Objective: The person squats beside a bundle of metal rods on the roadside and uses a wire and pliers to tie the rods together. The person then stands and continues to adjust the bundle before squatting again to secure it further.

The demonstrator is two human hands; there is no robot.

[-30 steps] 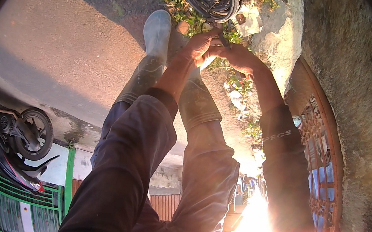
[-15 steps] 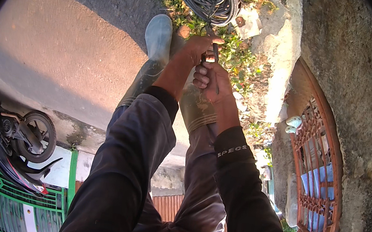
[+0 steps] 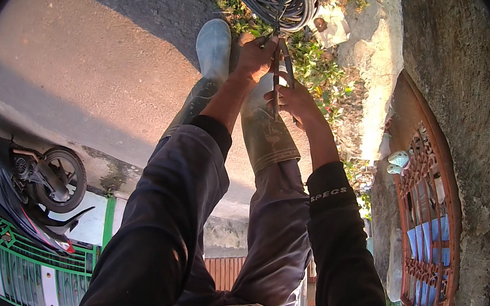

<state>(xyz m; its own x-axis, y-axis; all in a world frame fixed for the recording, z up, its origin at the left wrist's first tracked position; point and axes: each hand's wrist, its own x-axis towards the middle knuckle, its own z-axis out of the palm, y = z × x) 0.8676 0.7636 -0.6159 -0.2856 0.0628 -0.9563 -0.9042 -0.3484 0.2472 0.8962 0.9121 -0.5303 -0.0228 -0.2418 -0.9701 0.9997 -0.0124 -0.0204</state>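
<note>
A coil of dark grey cable (image 3: 298,8) lies at the top of the view, bound round its near end. Just below it, my left hand (image 3: 254,60) is closed on a dark cable piece at the coil's binding. Two stiff dark lengths, looking like the cable ends (image 3: 288,63), run down from there and spread apart in a narrow V. My right hand (image 3: 301,104) is closed on them lower down, its fingers partly hidden behind the strands. Both hands are over my right boot (image 3: 267,128).
Green weeds (image 3: 327,71) grow along a rough concrete wall (image 3: 453,75) on the right, with a red-brown lattice frame (image 3: 424,226) beside it. A motorcycle (image 3: 36,187) and a green fence (image 3: 52,251) are at the lower left. Pavement (image 3: 101,66) spreads left of my grey boot (image 3: 214,44).
My right hand has moved down and right, away from my left, and the two dark strands now show spread apart. My left hand has shifted slightly toward the coil.
</note>
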